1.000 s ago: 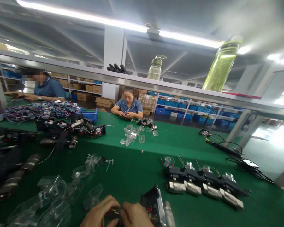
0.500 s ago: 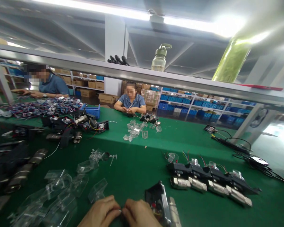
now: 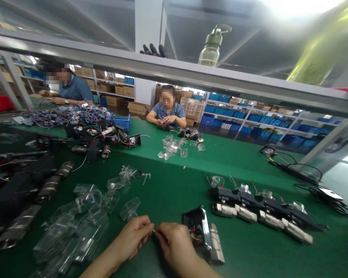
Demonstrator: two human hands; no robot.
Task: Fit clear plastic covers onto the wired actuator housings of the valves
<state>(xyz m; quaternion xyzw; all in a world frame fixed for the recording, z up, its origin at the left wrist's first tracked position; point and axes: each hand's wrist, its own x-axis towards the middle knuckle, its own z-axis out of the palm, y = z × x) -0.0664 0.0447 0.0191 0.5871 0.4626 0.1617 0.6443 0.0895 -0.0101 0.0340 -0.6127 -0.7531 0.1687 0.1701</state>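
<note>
Low in the head view, my left hand (image 3: 133, 237) and my right hand (image 3: 175, 243) meet fingertip to fingertip above the green table (image 3: 174, 185). Both are closed in a pinch on a thin yellow-green wire (image 3: 154, 231) held between them. Just right of my right hand lies a black lock unit with a metal cylinder (image 3: 204, 235), its coloured wires showing. Clear plastic covers (image 3: 84, 216) are scattered to the left of my left hand.
A row of finished black lock units (image 3: 261, 210) lies at the right. More dark units and cylinders (image 3: 26, 185) pile up at the left. Two other people (image 3: 168, 112) work across the table. Black cables (image 3: 307, 177) trail at the far right. A shelf rail (image 3: 191, 77) carries bottles overhead.
The view has tilted down, so my hands sit higher in the picture with forearms showing. The pinched wire between my fingertips is now visible.
</note>
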